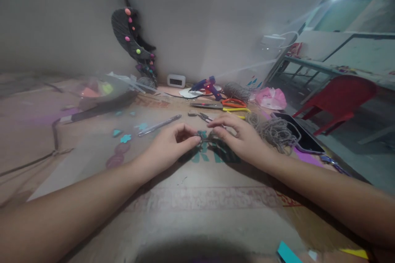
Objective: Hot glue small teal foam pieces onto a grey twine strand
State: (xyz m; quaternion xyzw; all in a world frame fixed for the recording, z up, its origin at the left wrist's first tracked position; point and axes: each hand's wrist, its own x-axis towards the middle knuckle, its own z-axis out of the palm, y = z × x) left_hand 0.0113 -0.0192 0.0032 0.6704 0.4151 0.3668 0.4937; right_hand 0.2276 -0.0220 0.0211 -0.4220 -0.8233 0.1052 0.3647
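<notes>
At the middle of the table, my left hand [175,141] pinches a small teal flower [202,133] at its edge, between thumb and index finger. A short length of grey yarn [211,137] runs beside the flower toward the other hand. My right hand [239,135] is closed around the far end of this yarn, its fingertips bent inward; blur hides the exact grip. Pliers [204,117] lie just beyond the fingers, beside a small grey roundish piece [193,113]. Under both hands is a pale sheet [185,172] with teal printed letters.
Scissors [205,106], a purple glue gun [207,86] and a white digital clock [176,80] stand behind. Loose grey yarn [279,133] and a phone [304,137] lie right. A clear pen [160,125] and teal cutouts [125,138] lie left. A grey crescent ornament [126,35] leans against the wall.
</notes>
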